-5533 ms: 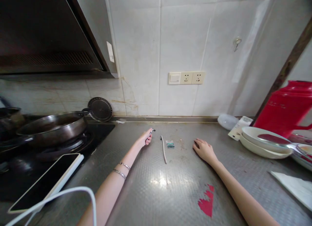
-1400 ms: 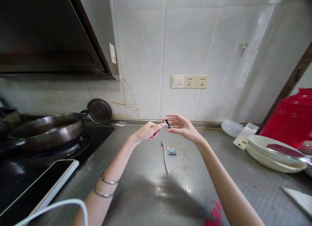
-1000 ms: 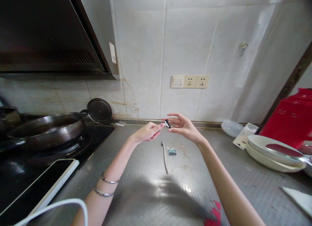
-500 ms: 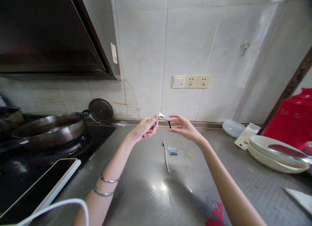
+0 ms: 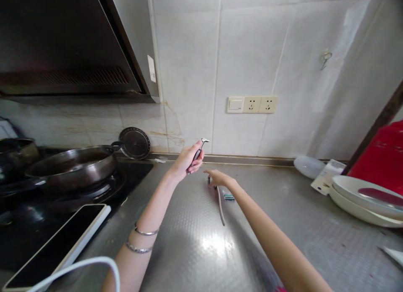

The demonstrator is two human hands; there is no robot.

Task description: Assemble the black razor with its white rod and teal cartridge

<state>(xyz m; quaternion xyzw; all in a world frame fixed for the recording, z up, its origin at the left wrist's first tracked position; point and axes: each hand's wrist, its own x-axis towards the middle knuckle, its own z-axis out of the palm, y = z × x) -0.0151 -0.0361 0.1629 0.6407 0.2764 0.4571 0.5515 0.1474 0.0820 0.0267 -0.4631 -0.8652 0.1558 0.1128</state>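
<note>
My left hand [image 5: 189, 158] is raised above the steel counter [image 5: 195, 258], closed around a thin metal razor handle [image 5: 199, 148] whose bare top points up toward the wall. My right hand [image 5: 216, 178] is lowered to the counter with its fingers curled down, and a small dark blade head [image 5: 208, 180] shows at its fingertips. Just beyond that hand a pale second handle [image 5: 221, 207] lies on the counter. A small pack of green blade cartridges [image 5: 228, 196] sits beside it.
A dark pan [image 5: 71, 166] sits on the stove at left, with a round lid [image 5: 135, 143] behind it. A tablet [image 5: 56, 237] and white cable [image 5: 78, 264] lie front left. Stacked plates [image 5: 362, 197] and a red jug [image 5: 382, 155] stand at right.
My right hand pulled the dark blade head off the handle and dropped with it to the counter. My left hand lifted the bare handle slightly. The camera shifted a little.
</note>
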